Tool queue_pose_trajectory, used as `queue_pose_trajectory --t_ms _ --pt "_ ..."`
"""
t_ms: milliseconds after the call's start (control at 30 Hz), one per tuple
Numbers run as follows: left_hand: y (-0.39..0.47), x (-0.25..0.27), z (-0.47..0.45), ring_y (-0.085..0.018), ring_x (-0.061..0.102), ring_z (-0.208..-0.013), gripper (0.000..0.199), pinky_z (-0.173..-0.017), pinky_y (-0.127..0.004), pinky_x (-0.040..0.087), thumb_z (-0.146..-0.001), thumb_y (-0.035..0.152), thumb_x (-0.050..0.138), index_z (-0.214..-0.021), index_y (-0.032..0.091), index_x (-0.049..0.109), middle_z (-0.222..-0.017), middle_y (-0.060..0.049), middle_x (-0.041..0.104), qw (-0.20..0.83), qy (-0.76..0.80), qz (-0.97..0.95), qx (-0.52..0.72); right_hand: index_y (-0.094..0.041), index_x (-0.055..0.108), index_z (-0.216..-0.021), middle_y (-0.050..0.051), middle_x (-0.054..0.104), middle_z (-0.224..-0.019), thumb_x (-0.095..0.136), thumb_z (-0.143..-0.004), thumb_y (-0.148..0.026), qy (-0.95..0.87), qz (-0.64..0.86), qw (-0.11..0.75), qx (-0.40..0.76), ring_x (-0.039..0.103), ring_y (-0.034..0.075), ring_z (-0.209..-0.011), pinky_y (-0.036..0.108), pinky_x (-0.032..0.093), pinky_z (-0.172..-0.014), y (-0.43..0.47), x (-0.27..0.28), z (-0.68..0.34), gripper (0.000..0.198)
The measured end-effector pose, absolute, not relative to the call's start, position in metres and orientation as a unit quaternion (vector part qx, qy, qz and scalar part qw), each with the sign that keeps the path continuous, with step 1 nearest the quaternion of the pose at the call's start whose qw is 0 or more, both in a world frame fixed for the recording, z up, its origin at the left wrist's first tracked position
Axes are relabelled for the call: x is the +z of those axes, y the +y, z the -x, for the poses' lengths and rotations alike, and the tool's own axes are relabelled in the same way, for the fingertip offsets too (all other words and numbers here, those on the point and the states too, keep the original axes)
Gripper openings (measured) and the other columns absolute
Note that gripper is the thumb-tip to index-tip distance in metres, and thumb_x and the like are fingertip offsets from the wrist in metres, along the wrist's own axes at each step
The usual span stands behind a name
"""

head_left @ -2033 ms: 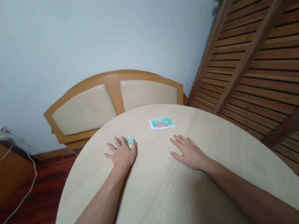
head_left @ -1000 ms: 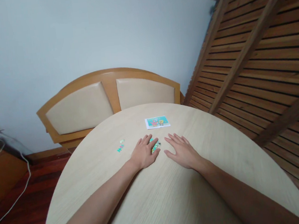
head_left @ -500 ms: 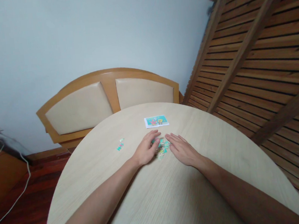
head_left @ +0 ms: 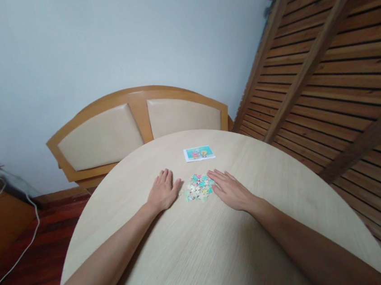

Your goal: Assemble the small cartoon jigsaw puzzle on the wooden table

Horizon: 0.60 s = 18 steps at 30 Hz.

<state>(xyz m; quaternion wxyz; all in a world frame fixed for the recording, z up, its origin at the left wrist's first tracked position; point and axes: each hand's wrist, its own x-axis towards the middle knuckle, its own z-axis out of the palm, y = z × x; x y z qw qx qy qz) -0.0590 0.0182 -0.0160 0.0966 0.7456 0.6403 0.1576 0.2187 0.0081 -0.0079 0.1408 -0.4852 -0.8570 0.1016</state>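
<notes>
A heap of small jigsaw puzzle pieces point(head_left: 198, 189), mostly turquoise, white and yellow-green, lies on the pale round table point(head_left: 202, 250) between my hands. My left hand point(head_left: 163, 191) rests flat to the left of the heap, fingers stretched out and thumb apart; any pieces under its palm are hidden. My right hand point(head_left: 228, 188) lies along the heap's right edge, its fingers extended and close to one another, the fingertips touching or nearly touching the pieces. Beyond the heap is a picture card point(head_left: 199, 154) with a pink and a yellow cartoon figure on turquoise.
Behind the table stands a wooden headboard point(head_left: 139, 116) with cream padded panels, against a pale wall. A slatted wooden frame point(head_left: 332, 68) leans at the right. At the left, a white cable point(head_left: 32, 227) hangs down beside an orange-brown cabinet point(head_left: 4, 221).
My left hand has moved left, away from the heap, and now covers the spot where a few separate pieces lay. The heap is more exposed and spread slightly leftward. My right hand shifted slightly left.
</notes>
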Motion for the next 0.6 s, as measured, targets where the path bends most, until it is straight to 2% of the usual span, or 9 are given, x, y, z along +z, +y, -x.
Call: queue_pose_trajectory --t_ms 233,433,500,600 --pt "0.014 -0.008 -0.01 -0.027 0.015 -0.153 0.068 -0.124 -0.046 0.017 -0.105 0.053 0.021 -0.155 0.009 0.031 -0.163 -0.015 0.024 0.184 0.547 -0.803 0.147 -0.014 0.041 -0.153 0.012 0.039 -0.159 0.052 -0.093 -0.057 -0.887 0.421 0.156 0.11 0.032 0.025 -0.149 0.048 0.024 -0.123 0.004 -0.004 -0.217 0.074" --pt "0.018 0.0 -0.006 -0.017 0.029 -0.15 0.06 -0.122 -0.034 0.029 -0.107 0.041 0.008 -0.157 0.011 0.023 -0.162 -0.013 0.029 0.23 0.502 -0.808 0.205 -0.013 0.042 -0.152 0.013 0.041 -0.157 0.051 -0.094 -0.058 -0.877 0.447 0.154 0.091 0.034 0.028 -0.148 0.051 0.025 -0.123 0.004 -0.005 -0.217 0.074" --pt "0.014 0.001 0.008 -0.017 0.035 -0.147 0.056 -0.121 -0.034 0.032 -0.107 0.037 0.015 -0.155 0.012 0.025 -0.16 -0.013 0.034 0.229 0.486 -0.811 0.23 -0.014 0.044 -0.15 0.012 0.043 -0.157 0.048 -0.096 -0.055 -0.87 0.458 0.163 0.084 0.036 0.028 -0.147 0.051 0.026 -0.122 0.004 -0.007 -0.218 0.068" --pt "0.004 0.002 0.027 -0.024 0.041 -0.143 0.055 -0.12 -0.039 0.033 -0.097 0.041 0.049 -0.147 0.017 0.04 -0.154 -0.013 0.044 0.216 0.444 -0.83 0.257 -0.014 0.052 -0.145 0.013 0.051 -0.151 0.039 -0.102 -0.043 -0.864 0.458 0.198 0.073 0.043 0.026 -0.142 0.048 0.031 -0.12 0.008 -0.01 -0.22 0.054"
